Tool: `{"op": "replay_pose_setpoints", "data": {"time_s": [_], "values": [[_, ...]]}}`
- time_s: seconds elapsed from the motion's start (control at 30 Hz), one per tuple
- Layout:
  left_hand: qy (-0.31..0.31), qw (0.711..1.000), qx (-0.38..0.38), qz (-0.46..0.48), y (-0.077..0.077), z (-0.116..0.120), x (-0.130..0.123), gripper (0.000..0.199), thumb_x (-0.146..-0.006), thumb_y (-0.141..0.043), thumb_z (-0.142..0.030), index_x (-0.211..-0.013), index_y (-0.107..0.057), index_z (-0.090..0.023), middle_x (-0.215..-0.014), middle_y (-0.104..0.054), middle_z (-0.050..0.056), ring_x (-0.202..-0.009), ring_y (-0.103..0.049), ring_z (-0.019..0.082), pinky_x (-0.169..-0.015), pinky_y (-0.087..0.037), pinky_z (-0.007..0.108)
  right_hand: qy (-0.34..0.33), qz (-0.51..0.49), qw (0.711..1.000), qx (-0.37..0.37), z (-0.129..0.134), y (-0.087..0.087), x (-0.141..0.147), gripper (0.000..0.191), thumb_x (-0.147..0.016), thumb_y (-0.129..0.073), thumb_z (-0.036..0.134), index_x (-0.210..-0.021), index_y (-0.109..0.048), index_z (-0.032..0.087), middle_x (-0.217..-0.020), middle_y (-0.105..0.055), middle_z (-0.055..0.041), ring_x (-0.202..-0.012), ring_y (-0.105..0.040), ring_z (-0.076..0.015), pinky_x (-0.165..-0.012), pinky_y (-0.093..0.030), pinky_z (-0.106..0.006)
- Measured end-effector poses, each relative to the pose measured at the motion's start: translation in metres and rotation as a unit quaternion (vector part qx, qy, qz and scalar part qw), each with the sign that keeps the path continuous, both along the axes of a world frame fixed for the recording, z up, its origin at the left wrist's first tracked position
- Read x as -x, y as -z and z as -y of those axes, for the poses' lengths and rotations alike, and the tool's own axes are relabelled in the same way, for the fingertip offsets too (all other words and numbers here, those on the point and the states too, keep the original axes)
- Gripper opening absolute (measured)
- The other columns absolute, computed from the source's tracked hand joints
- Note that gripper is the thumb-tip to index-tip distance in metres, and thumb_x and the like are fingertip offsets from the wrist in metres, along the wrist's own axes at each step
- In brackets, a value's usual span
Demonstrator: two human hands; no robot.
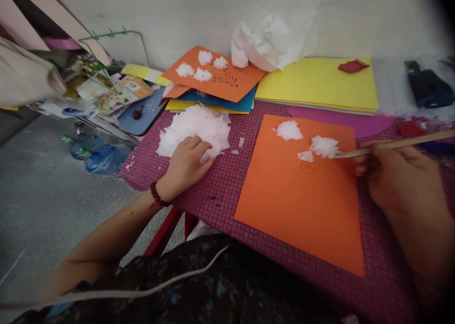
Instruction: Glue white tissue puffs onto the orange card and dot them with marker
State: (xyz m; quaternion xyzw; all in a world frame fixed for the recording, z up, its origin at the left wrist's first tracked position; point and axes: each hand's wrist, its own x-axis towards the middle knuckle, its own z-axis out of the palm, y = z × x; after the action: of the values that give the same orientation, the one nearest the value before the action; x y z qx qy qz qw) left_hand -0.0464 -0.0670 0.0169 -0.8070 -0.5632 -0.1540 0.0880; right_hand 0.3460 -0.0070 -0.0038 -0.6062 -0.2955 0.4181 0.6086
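Note:
My right hand [394, 167] is closed round a thin wooden stick [398, 144]. The stick's tip is at the edge of a fluffy white paper tuft [324, 146] on an orange sheet [298, 210]. A second white tuft [289, 130] lies further up that sheet, and a small loose scrap of white paper [305, 156] sits just above a clear ring of glue [307, 167]. My left hand [190, 165] rests with bent fingers on a heap of torn white paper pieces [199, 127]. Whether its fingertips pinch a piece cannot be made out.
Behind the heap lies an orange sheet with several white tufts [213, 79] on a stack of coloured paper. Crumpled white paper [263, 41], yellow sheets [320, 87] and a dark bottle [428, 84] stand along the wall. Plastic bottles [103, 155] lie on the floor.

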Motion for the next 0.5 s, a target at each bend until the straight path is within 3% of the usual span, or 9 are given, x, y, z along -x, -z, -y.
{"op": "replay_pose_setpoints", "data": {"time_s": [0.17,0.3,0.37,0.5], "values": [[-0.010,0.999,0.014,0.035,0.007,-0.012,-0.001,0.008,-0.086,-0.061,-0.018,-0.091,-0.068,-0.016,-0.094,-0.066,0.009,-0.092,-0.057,0.023,-0.086,-0.048,0.038,-0.012,0.006,1.000,-0.008,-0.001,0.003,-0.001,0.027,-0.080,-0.062,0.000,-0.063,-0.073,0.018,-0.059,-0.062,-0.0082,-0.045,-0.053,-0.0078,-0.044,-0.029,-0.034],[-0.023,0.972,0.035,0.230,-0.007,-0.015,-0.004,0.012,-0.085,-0.061,-0.021,-0.073,-0.062,-0.018,-0.076,-0.062,0.003,-0.073,-0.054,0.015,-0.070,-0.045,0.031,-0.017,0.019,0.999,-0.027,-0.001,0.007,-0.001,0.026,-0.077,-0.059,0.001,-0.064,-0.073,0.018,-0.057,-0.061,-0.0069,-0.043,-0.050,-0.0097,-0.044,-0.031,-0.033],[-0.044,0.920,0.121,0.371,-0.018,-0.014,-0.009,0.015,-0.083,-0.065,-0.027,-0.072,-0.061,-0.018,-0.069,-0.059,0.000,-0.062,-0.048,0.011,-0.059,-0.040,0.026,-0.025,0.019,0.999,-0.033,-0.002,0.009,-0.002,0.023,-0.075,-0.060,0.002,-0.064,-0.072,0.018,-0.056,-0.060,-0.0060,-0.041,-0.050,-0.0108,-0.043,-0.032,-0.032],[-0.046,0.752,0.338,0.563,-0.030,-0.010,-0.025,0.016,-0.079,-0.069,-0.031,-0.077,-0.060,-0.018,-0.062,-0.058,-0.003,-0.051,-0.046,0.006,-0.049,-0.034,0.020,-0.035,0.017,0.998,-0.054,-0.002,0.009,-0.002,0.016,-0.073,-0.062,0.006,-0.068,-0.071,0.017,-0.055,-0.061,-0.0045,-0.038,-0.050,-0.0122,-0.038,-0.032,-0.028]]}}
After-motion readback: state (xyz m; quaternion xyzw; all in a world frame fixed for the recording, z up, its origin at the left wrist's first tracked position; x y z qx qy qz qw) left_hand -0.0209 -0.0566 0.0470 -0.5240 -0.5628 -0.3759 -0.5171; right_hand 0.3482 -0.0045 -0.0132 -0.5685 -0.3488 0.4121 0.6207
